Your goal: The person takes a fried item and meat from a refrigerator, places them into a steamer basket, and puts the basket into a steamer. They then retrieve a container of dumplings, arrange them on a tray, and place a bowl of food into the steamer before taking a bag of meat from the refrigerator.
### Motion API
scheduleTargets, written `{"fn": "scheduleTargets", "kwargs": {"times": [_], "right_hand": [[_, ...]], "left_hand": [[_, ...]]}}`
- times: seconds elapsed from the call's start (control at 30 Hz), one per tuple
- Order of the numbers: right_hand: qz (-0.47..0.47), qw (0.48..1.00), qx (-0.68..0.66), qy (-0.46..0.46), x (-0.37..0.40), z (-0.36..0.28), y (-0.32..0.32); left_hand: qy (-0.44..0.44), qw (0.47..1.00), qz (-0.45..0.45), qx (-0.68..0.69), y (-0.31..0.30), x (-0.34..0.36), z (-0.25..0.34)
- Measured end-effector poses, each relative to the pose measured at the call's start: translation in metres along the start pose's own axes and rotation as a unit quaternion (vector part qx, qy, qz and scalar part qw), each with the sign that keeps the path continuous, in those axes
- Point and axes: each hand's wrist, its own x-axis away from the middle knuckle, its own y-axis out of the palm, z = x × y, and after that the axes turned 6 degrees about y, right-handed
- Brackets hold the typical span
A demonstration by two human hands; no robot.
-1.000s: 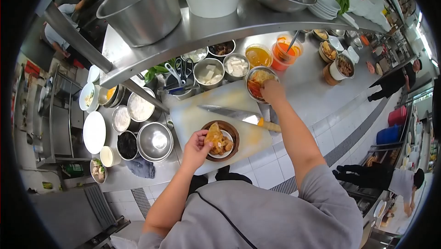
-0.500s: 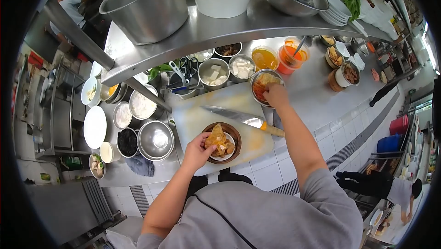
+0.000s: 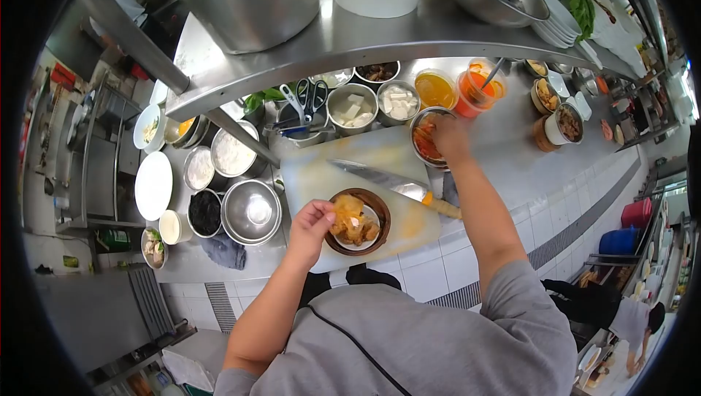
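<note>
My left hand (image 3: 311,226) is at the left rim of a round wooden steamer (image 3: 386,222), thumb and fingers pinched on the edge of a golden, crisp-looking piece of food (image 3: 352,222). That food rests in a small white dish inside the steamer. My right hand (image 3: 450,140) reaches down into a metal bowl (image 3: 416,149) of reddish-orange food; its fingertips are partly hidden there. Between the hands, a large knife (image 3: 387,180) with a yellowish handle lies across the stained white cutting board (image 3: 303,169).
Metal pots of white cubes (image 3: 353,109), a pot with scissors (image 3: 310,100), and tubs of yellow (image 3: 435,90) and orange sauce (image 3: 478,89) line the back. A steel shelf (image 3: 292,67) overhangs them. An empty steel bowl (image 3: 251,211) stands left. Other people (image 3: 617,305) work farther off.
The view has shifted slightly. The golden piece, earlier tilted up by my left hand, now lies lower in the dish. My right hand stays at the bowl, where less pale food shows.
</note>
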Motion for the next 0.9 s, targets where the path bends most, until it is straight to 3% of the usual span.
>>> {"fn": "scheduleTargets", "kwargs": {"times": [0.07, 0.17, 0.23, 0.37, 0.43, 0.47, 0.6, 0.67, 0.73, 0.83, 0.9], "right_hand": [[-0.032, 0.999, 0.005, 0.024, 0.001, 0.004, 0.008], [0.006, 0.998, -0.05, -0.022, 0.001, 0.007, 0.005], [-0.002, 1.0, -0.019, -0.001, 0.0, 0.012, 0.009], [0.041, 0.997, -0.057, 0.007, 0.007, -0.003, -0.055], [0.081, 0.977, -0.188, 0.066, 0.02, -0.022, -0.093], [0.081, 0.977, -0.187, 0.065, 0.029, -0.033, -0.109], [-0.083, 0.917, -0.364, 0.14, 0.085, -0.105, -0.152], [-0.152, 0.9, -0.4, 0.082, 0.115, -0.141, -0.14], [-0.208, 0.901, -0.378, 0.036, 0.146, -0.177, -0.119], [-0.242, 0.934, -0.26, -0.048, 0.17, -0.207, -0.112], [-0.242, 0.933, -0.259, -0.066, 0.176, -0.216, -0.112]], "left_hand": [[-0.019, 0.959, 0.038, 0.28, 0.006, 0.001, 0.016], [-0.066, 0.942, 0.048, 0.325, -0.002, 0.003, 0.026], [-0.069, 0.945, 0.055, 0.314, -0.004, 0.005, 0.022], [-0.069, 0.947, 0.034, 0.313, -0.014, 0.009, 0.013], [-0.066, 0.946, 0.02, 0.317, -0.017, 0.013, 0.009], [-0.063, 0.945, 0.029, 0.321, -0.019, 0.014, 0.008], [-0.042, 0.94, 0.047, 0.334, -0.029, 0.026, 0.014], [-0.031, 0.94, 0.059, 0.334, -0.04, 0.038, 0.014], [-0.017, 0.939, 0.073, 0.335, -0.056, 0.053, 0.014], [0.005, 0.944, 0.077, 0.322, -0.093, 0.082, 0.012], [0.009, 0.936, 0.12, 0.33, -0.123, 0.111, 0.007]]}}
